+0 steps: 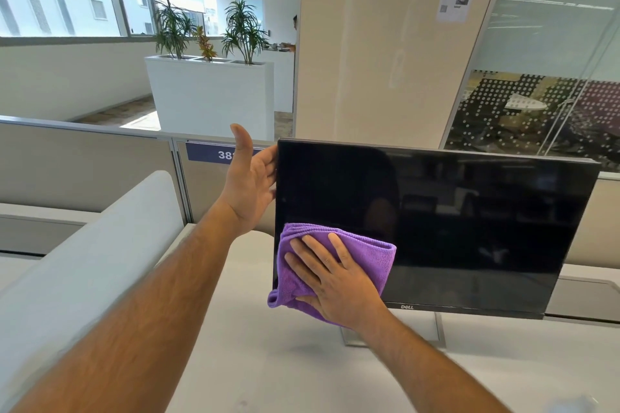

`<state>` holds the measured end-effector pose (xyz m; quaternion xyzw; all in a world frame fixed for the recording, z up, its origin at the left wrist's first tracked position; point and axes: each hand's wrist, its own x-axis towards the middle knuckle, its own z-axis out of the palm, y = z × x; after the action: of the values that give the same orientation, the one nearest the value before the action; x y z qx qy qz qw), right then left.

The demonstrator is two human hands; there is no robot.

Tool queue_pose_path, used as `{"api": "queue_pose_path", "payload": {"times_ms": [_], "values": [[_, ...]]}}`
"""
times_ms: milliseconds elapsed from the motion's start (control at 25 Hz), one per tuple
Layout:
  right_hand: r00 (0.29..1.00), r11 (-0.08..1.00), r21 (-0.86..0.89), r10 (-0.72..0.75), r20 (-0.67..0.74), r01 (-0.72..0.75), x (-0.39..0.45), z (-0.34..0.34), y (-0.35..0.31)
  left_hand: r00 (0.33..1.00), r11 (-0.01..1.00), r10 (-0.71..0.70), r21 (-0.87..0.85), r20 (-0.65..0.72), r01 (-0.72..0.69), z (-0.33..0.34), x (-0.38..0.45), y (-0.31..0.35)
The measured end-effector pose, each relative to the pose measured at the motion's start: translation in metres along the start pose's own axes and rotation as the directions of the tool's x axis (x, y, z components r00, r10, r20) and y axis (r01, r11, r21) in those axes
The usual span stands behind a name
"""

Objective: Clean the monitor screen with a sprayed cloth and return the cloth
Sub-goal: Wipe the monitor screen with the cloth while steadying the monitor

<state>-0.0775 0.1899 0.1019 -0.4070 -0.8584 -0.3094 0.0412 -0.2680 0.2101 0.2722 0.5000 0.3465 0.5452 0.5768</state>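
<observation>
Wiping now: my right hand [335, 282] presses the folded purple microfibre cloth [365, 256] flat-fingered on the black flat monitor's [469, 228] lower-left corner; my left hand [250, 184], fingers loose, steadies its left edge. Next, sweep rightward.

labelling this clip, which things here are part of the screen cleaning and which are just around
Part of the job:
purple cloth, pressed flat by the right hand
monitor, steadied at its edge by the left hand

Just around:
planter box
pillar
desk partition
</observation>
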Motion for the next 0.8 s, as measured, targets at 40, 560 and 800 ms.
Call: {"api": "queue_pose_path", "payload": {"times_ms": [40, 560, 800], "values": [[1.000, 1.000, -0.007, 0.008, 0.002, -0.008, -0.003, 0.001, 0.001, 1.000, 1.000, 0.005, 0.006, -0.006, -0.005, -0.001, 0.000, 0.000], [0.987, 0.988, -0.013, 0.151, -0.047, -0.151, -0.045, 0.015, 0.025, 0.985, 0.967, 0.096, 0.248, -0.142, -0.058, 0.036, -0.001, 0.012], [0.965, 0.968, 0.013, 0.253, -0.068, -0.252, -0.058, 0.019, 0.030, 0.898, 0.491, 0.439, 0.832, 0.018, -0.257, 0.051, 0.010, 0.004]]}}
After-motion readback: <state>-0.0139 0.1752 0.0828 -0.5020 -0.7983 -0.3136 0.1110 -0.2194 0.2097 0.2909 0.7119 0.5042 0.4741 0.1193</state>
